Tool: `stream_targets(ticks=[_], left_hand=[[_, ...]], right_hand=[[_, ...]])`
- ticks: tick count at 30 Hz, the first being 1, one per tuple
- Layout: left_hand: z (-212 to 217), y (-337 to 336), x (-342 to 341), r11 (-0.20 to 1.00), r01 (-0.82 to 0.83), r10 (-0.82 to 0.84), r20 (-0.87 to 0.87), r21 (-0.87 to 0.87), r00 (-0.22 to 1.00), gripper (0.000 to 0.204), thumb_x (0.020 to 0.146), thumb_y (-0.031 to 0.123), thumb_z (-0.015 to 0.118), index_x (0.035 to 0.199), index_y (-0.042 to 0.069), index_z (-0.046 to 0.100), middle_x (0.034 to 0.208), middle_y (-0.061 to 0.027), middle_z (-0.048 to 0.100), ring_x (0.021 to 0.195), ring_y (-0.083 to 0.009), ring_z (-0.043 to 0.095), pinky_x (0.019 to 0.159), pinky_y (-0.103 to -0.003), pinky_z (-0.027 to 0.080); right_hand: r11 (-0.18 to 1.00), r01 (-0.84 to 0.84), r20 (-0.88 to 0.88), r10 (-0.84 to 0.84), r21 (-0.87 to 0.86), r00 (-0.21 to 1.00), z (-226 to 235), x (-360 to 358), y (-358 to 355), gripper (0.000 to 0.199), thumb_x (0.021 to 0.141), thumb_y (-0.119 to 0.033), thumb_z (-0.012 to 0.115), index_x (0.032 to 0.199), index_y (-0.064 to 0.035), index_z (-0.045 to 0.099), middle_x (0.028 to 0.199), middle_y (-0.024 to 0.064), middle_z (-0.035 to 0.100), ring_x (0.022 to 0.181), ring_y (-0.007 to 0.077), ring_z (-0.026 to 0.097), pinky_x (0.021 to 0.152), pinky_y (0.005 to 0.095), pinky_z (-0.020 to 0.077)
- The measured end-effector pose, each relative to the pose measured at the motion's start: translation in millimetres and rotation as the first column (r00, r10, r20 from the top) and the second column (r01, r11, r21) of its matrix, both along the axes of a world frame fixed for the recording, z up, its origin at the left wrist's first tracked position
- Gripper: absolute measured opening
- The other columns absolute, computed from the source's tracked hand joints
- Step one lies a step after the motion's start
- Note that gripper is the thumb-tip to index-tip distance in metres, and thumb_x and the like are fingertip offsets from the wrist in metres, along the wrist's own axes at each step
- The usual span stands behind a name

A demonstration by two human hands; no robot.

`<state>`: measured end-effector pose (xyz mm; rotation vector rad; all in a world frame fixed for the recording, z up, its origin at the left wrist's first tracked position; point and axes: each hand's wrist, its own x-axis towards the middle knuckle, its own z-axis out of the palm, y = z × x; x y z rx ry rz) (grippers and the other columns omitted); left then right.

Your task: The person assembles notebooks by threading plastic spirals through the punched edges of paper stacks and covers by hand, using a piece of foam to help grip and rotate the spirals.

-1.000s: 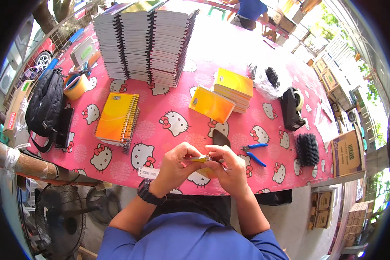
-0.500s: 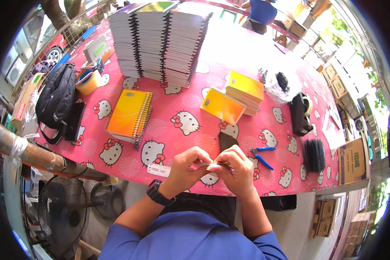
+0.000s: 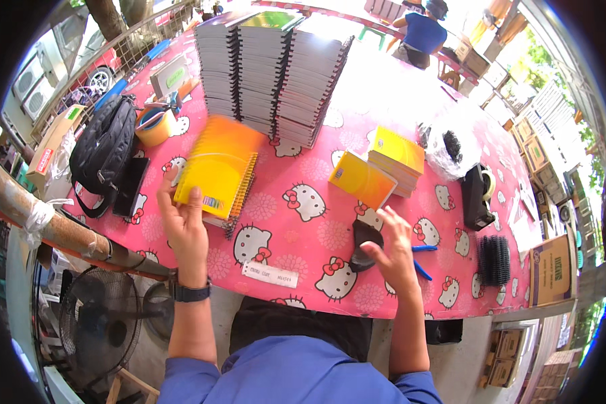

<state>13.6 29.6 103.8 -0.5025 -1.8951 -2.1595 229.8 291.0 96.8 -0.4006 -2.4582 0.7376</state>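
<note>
My left hand (image 3: pixel 185 219) grips a yellow-orange spiral notebook (image 3: pixel 221 165) by its near left corner, thumb on the cover. The notebook is blurred and tilted above a small stack of similar notebooks (image 3: pixel 223 221), whose coils show at the right. My right hand (image 3: pixel 396 252) is spread, thumb and fingers apart, with nothing visible in it. Beside its thumb lies a dark brown, folded-looking piece (image 3: pixel 366 244) of unclear kind. Blue-handled pliers (image 3: pixel 422 262) lie just right of that hand, partly hidden by it. A white printed strip (image 3: pixel 269 275) lies near the table's front edge.
Tall stacks of spiral-bound books (image 3: pixel 256 74) stand at the back. Smaller yellow notebooks (image 3: pixel 397 158) are piled right of centre. A tape dispenser (image 3: pixel 479 195) and black coils (image 3: pixel 494 260) lie right; a black backpack (image 3: pixel 106 145) and tape roll (image 3: pixel 156 128) left.
My hands have parted from a pinch on something small at the front edge. The left has moved to the left-hand stack and lifted a notebook; the right has opened and moved right.
</note>
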Motion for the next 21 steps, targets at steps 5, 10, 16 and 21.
stream_targets(ticks=[5, 10, 16, 21], left_hand=[[-28.9, -40.4, -22.5, 0.750, -0.209, 0.069, -0.240, -0.628, 0.968, 0.038, 0.095, 0.019, 0.052, 0.129, 0.003, 0.047, 0.121, -0.0154, 0.056, 0.094, -0.0248, 0.059, 0.077, -0.032, 0.048], [-24.8, -35.0, -25.8, 0.678, -0.433, 0.107, -0.502, -0.594, 0.858, 0.038, 0.095, 0.024, 0.049, 0.127, 0.003, 0.051, 0.122, -0.0150, 0.057, 0.107, -0.0317, 0.051, 0.093, -0.041, 0.040], [-24.7, -40.1, -32.3, 0.592, -0.344, -0.039, -0.452, -0.729, 0.891, 0.040, 0.096, 0.024, 0.046, 0.130, 0.004, 0.048, 0.127, -0.0144, 0.054, 0.118, -0.0345, 0.044, 0.098, -0.043, 0.035], [-3.4, -12.8, -36.0, 0.547, -0.403, 0.040, -0.458, -0.734, 0.888, 0.080, 0.078, 0.047, 0.068, 0.140, 0.008, 0.034, 0.141, -0.0209, 0.037, 0.131, -0.0391, 0.033, 0.105, -0.054, 0.026]], right_hand=[[0.997, 0.049, 0.168, -0.058, 0.056, 0.984, -35.0, -3.5, 7.8, 0.053, 0.077, -0.032, 0.072, 0.118, -0.0016, 0.056, 0.127, 0.0206, 0.050, 0.118, 0.0366, 0.043, 0.099, 0.0444, 0.0372], [0.891, 0.324, -0.054, -0.358, -0.317, 0.932, -58.4, -39.2, 52.3, 0.033, 0.082, -0.017, 0.068, 0.105, 0.0042, 0.060, 0.100, 0.0166, 0.065, 0.093, 0.0258, 0.061, 0.084, 0.0352, 0.0464], [0.783, 0.195, -0.168, -0.356, -0.591, 0.919, -77.1, -80.0, 89.2, 0.030, 0.084, -0.011, 0.068, 0.106, 0.0037, 0.055, 0.097, 0.0102, 0.065, 0.086, 0.0146, 0.062, 0.076, 0.0281, 0.0484], [0.770, 0.079, -0.274, -0.318, -0.633, 0.908, -50.6, -71.0, 64.5, 0.018, 0.083, -0.006, 0.066, 0.097, 0.0000, 0.056, 0.090, 0.0055, 0.064, 0.079, 0.0102, 0.059, 0.073, 0.0252, 0.0472]])
